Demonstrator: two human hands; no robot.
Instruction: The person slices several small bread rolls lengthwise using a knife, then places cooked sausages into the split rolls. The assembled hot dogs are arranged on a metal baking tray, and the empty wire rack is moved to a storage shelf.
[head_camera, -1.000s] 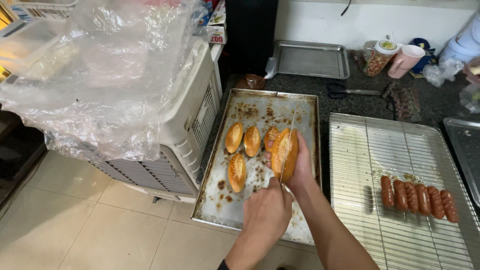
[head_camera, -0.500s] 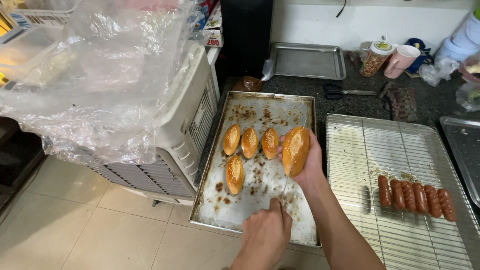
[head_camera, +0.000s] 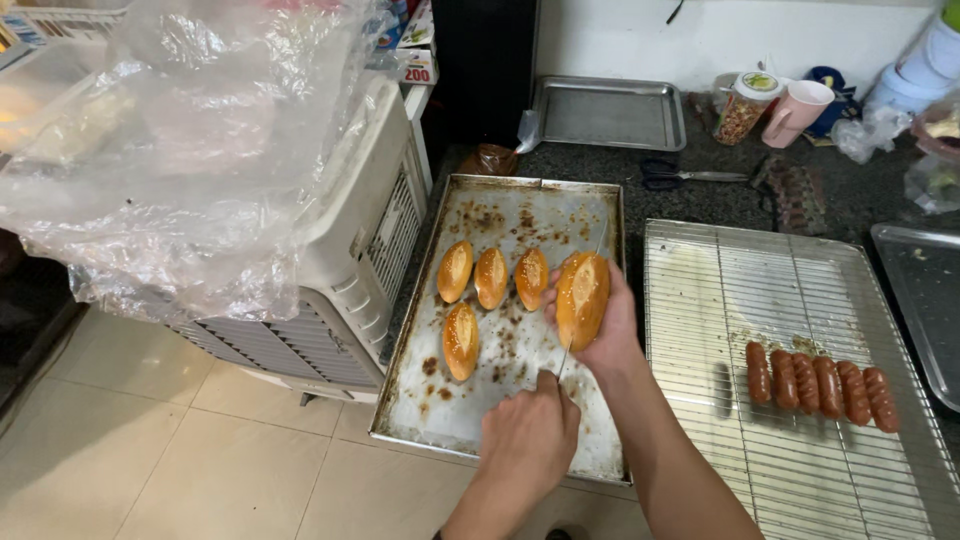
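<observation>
Right hand (head_camera: 600, 330) cups a golden sesame bread roll (head_camera: 582, 297) from below, fingers wrapped around it, over the right edge of the baking tray (head_camera: 455, 420); left hand (head_camera: 528, 440) sits at the tray's near edge, fingers clenched on a thin knife (head_camera: 566, 358), whose blade runs up to the underside of the held roll; handle hidden in the fist. Four more rolls (head_camera: 490, 278) lie on the tray: three side by side near its middle, one just below them toward the left edge; tray surface greasy with dark crumbs. Wire rack (head_camera: 740, 300) lies just right of the tray on the dark counter (head_camera: 720, 200), with a row of five sausages (head_camera: 822, 385) near its right edge. Empty steel tray (head_camera: 610, 112) at the counter's back edge; scissors (head_camera: 680, 176) in front of it; pink cup (head_camera: 796, 112) and jar (head_camera: 745, 105) toward the back right corner. White cooler unit (head_camera: 340, 280) under crumpled plastic sheeting (head_camera: 180, 140) stands left of the counter.
</observation>
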